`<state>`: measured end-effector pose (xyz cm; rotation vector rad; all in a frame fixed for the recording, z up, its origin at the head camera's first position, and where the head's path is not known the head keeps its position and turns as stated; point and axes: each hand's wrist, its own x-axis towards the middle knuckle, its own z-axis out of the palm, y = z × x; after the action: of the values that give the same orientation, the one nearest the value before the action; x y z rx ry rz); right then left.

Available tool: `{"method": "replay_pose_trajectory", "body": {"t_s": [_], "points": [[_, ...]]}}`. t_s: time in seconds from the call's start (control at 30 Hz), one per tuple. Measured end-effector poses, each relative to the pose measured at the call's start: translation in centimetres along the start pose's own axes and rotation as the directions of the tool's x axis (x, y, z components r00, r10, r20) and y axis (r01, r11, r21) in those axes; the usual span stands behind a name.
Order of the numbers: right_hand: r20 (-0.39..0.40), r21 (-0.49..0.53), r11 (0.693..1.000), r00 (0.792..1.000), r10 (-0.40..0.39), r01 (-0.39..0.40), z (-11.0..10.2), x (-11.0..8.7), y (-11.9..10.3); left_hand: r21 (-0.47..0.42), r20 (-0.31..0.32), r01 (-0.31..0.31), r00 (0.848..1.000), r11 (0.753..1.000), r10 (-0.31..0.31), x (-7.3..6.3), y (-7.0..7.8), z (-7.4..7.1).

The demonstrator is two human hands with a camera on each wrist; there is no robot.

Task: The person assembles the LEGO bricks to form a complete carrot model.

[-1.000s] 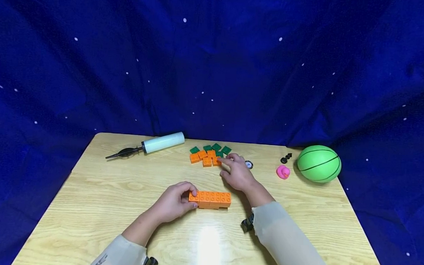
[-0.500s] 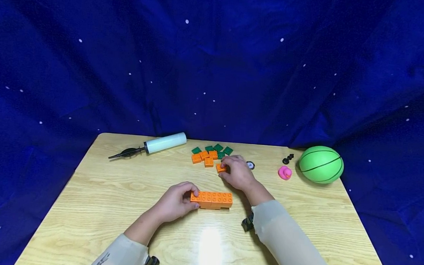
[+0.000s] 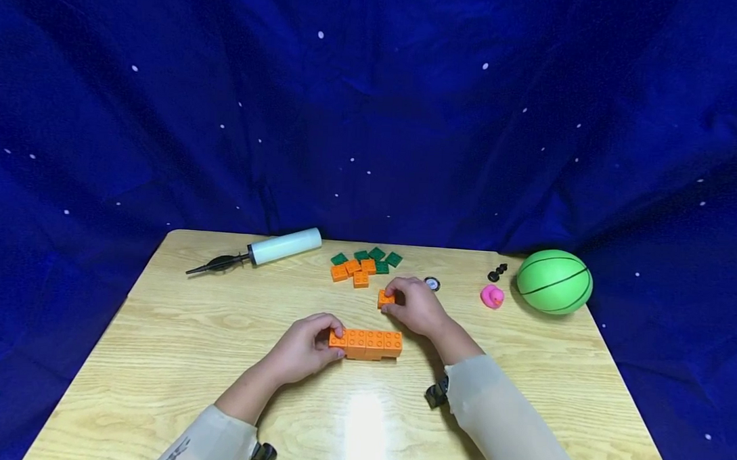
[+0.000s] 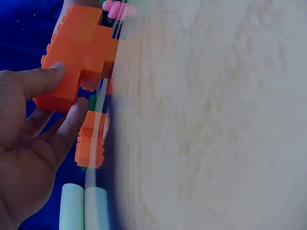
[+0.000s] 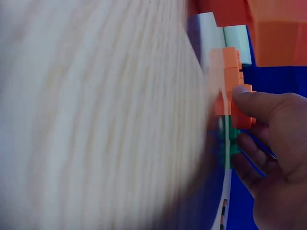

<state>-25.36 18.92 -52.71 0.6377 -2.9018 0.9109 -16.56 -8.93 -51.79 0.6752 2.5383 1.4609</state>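
Note:
My left hand (image 3: pixel 306 350) grips the left end of a long structure of joined orange building bricks (image 3: pixel 370 344), thumb on the near side and fingers behind. In the left wrist view this brick structure (image 4: pixel 72 52) shows a stepped underside. My right hand (image 3: pixel 417 306) pinches a single orange brick (image 3: pixel 386 299) between thumb and fingers, just behind the structure's right end. The right wrist view shows the thumb against that orange brick (image 5: pixel 243 108). Further back lies a group of loose orange bricks (image 3: pixel 361 279) with several flat green bricks (image 3: pixel 376 253) behind and among them.
A hand pump (image 3: pixel 285 246) lies at the back left of the wooden table (image 3: pixel 188 345). A small round disc (image 3: pixel 431 283) sits behind my right hand. To the right are a pink rubber duck (image 3: pixel 492 296), a black chess piece (image 3: pixel 497 273) and a green ball (image 3: pixel 554 282).
My right hand has taken an orange brick from the group's right side and drawn it nearer, towards the structure. My left hand keeps its grip in place.

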Motion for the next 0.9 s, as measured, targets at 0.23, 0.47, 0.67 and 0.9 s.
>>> {"method": "replay_pose_trajectory", "body": {"t_s": [0.23, 0.47, 0.67, 0.9], "points": [[-0.009, 0.021, 1.000, 1.000, 0.009, -0.008, -1.0, -1.3, -0.2, -0.143, 0.030, 0.021, 0.999, 0.990, -0.016, 0.2, -0.1, 0.1], [-0.002, 0.124, 0.992, 1.000, -0.018, 0.018, -2.2, -2.8, -0.5, -0.110, 0.028, 0.032, 0.999, 0.993, -0.029, 0.0, -0.1, 0.1], [-0.011, 0.173, 0.984, 0.999, -0.044, 0.045, -2.8, -3.9, -1.0, -0.084, 0.030, 0.021, 0.999, 0.996, -0.019, 0.1, 0.0, 0.1], [-0.039, 0.249, 0.967, 0.999, -0.038, 0.047, -3.6, -5.3, -1.9, -0.066, 0.045, 0.011, 0.999, 0.998, -0.009, 0.2, -0.1, 0.3]]}}
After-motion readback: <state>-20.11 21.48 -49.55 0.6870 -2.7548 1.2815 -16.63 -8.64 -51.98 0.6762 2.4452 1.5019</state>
